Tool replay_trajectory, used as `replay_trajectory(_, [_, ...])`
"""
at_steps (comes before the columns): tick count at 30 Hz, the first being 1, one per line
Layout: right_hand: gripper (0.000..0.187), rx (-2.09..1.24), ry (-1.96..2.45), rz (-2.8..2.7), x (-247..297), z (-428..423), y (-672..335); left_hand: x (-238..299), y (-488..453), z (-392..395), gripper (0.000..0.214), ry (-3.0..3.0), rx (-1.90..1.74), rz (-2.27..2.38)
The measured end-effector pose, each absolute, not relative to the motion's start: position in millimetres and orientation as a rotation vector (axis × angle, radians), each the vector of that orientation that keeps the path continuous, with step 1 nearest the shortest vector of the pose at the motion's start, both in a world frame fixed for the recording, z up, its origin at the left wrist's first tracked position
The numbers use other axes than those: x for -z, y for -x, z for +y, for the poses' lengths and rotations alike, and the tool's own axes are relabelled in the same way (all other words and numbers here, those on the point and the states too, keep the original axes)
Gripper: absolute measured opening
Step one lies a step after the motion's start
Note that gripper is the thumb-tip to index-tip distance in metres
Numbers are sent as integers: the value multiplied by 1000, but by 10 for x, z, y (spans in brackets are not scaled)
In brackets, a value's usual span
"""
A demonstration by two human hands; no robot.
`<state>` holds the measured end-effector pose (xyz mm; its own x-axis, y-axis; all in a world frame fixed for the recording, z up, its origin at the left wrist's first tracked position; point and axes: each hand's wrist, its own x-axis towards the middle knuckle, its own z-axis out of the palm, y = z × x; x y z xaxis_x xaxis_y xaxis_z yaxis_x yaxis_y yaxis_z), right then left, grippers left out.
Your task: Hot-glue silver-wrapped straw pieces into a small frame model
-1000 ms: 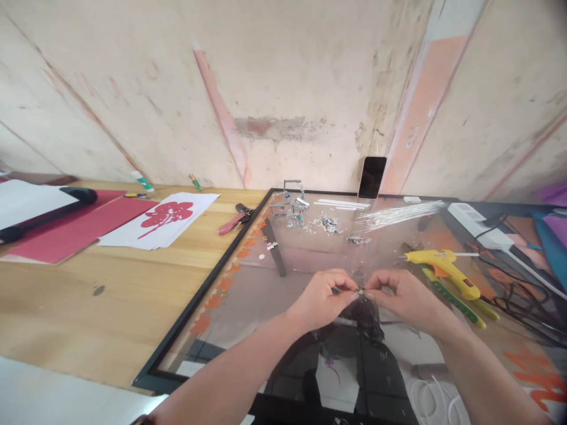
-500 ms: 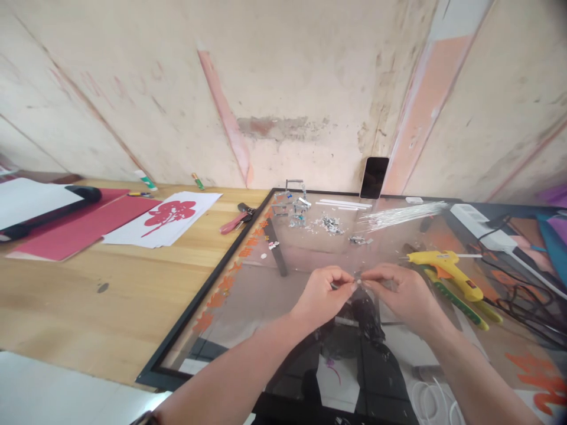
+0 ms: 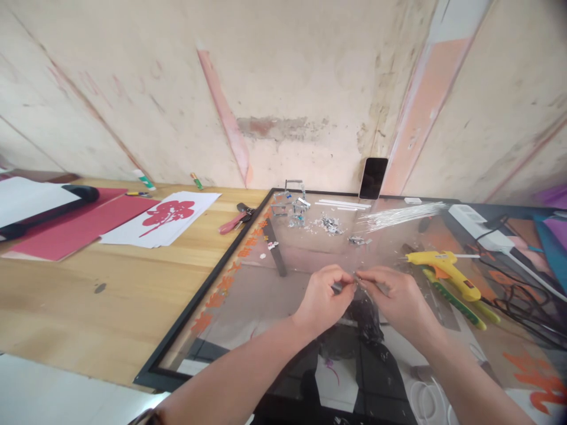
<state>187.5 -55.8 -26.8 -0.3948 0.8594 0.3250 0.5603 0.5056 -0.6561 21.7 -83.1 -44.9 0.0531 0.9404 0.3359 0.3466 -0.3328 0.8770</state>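
My left hand (image 3: 325,297) and my right hand (image 3: 396,294) meet fingertip to fingertip above the black-framed glass panel (image 3: 248,307). Both are closed in a pinch, thumb against forefinger, on a tiny pale piece (image 3: 357,281) mostly covered by the fingertips; its kind is too small to make out. Beyond the hands lie a heap of small silvery bits (image 3: 330,224) and a smaller silvery cluster (image 3: 358,241). To the right of my right hand rests a yellow hot glue gun (image 3: 452,271) with a white glue stick in its back.
Green-handled pliers (image 3: 460,302) lie beside the glue gun. A bundle of thin silvery wires (image 3: 398,216), white sticks (image 3: 342,204), a phone (image 3: 373,177) leaning on the wall and a white power strip (image 3: 478,227) stand farther back. Left are pink-handled snips (image 3: 234,219) and red-patterned paper (image 3: 166,218).
The pinching fingers have shifted slightly, and less of the pale piece shows between them. Both hands stay in nearly the same place.
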Motion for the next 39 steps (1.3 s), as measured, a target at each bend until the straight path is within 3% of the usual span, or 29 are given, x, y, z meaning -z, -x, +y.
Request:
replay_trajectory(22, [16,-729,1240,-1954,263,-560,-1850,487,-233,-815,10,-1651,-1343,1248])
replay_trajectory(39, [27,-1175,1277,-1698,269,-509,-1872,478,-228,-832,8,-1651,-1390,1220])
